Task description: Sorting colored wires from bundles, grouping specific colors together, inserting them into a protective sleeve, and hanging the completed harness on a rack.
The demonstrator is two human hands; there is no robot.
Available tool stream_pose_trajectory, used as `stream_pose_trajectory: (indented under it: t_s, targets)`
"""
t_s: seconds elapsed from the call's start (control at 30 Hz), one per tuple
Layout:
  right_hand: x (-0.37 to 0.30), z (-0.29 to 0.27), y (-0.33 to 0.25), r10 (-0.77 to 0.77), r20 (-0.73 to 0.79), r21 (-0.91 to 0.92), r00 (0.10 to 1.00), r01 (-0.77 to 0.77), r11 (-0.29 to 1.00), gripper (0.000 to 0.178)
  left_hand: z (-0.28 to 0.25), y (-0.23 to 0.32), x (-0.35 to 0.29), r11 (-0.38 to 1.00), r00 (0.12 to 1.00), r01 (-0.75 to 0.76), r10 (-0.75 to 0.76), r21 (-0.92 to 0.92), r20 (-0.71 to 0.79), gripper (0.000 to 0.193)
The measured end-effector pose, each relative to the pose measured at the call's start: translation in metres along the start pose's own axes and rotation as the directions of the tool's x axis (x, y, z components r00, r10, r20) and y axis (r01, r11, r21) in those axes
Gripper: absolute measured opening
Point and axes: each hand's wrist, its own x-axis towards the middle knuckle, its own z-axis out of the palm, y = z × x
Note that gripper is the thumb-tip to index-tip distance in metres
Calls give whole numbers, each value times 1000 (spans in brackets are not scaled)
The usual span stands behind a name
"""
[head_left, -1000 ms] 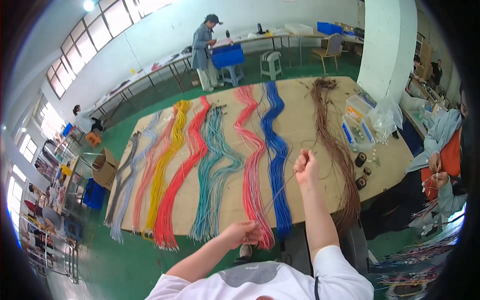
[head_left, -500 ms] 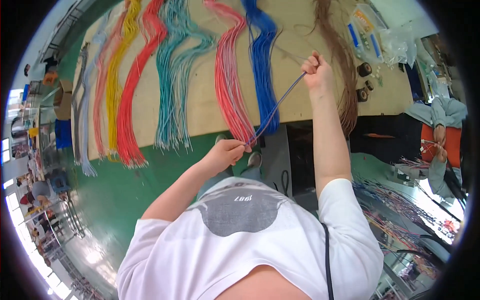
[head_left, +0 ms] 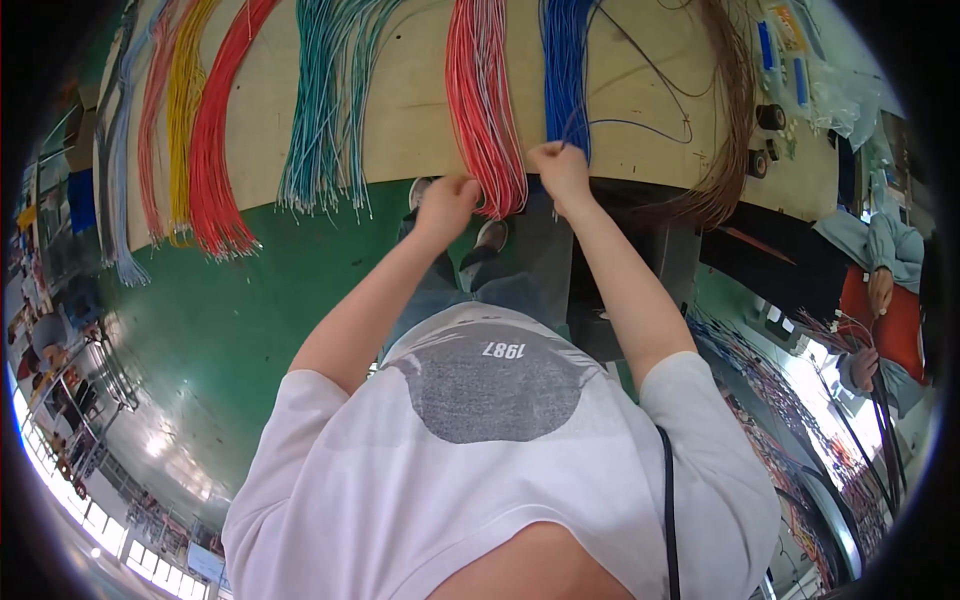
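Note:
My left hand (head_left: 448, 207) is closed, its fingertips beside the lower ends of the pink-red wire bundle (head_left: 487, 120). What its fingers hold, if anything, is too small to make out. My right hand (head_left: 563, 176) pinches thin wire at the foot of the blue wire bundle (head_left: 566, 70), just past the table's near edge. From beside this hand a slack blue wire (head_left: 640, 123) loops out to the right over the table. A darker strand also curves up and away there.
More wire bundles lie across the table (head_left: 420, 120): teal (head_left: 325, 130), red (head_left: 225, 150), yellow (head_left: 185, 110) and, at right, brown (head_left: 735, 120). Black tape rolls (head_left: 770, 117) and plastic bags (head_left: 845, 100) are on the right. A co-worker's hands (head_left: 879, 290) handle wires at far right.
My right hand has come down and left from the upper right, towards my left hand. The wire stretched tight between them now hangs slack in a loop. The whole view has shifted.

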Motion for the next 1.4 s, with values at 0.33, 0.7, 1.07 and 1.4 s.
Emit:
stream_pose_trajectory:
  t_s: [0.33, 0.7, 1.07, 1.4]
  targets:
    - [8, 7, 3, -299, 58, -547, 953, 281, 789, 22, -57, -18, -1, 943, 871, -119, 250, 312, -423, 16]
    - [-71, -24, -112, -203, 721, 656, 662, -559, 507, 19, -174, -26, 51, 605, 820, 154, 363, 781, -443, 22]
    - [-42, 172, -159, 5, 457, 649, 889, -338, 682, 17, -217, 63, 14, 787, 949, 240, -67, -569, 308, 19]
    - [-32, 201, -162, -25, 392, 668, 919, -266, 695, 17, -255, 56, 1, 708, 841, 468, -171, -529, 514, 18]
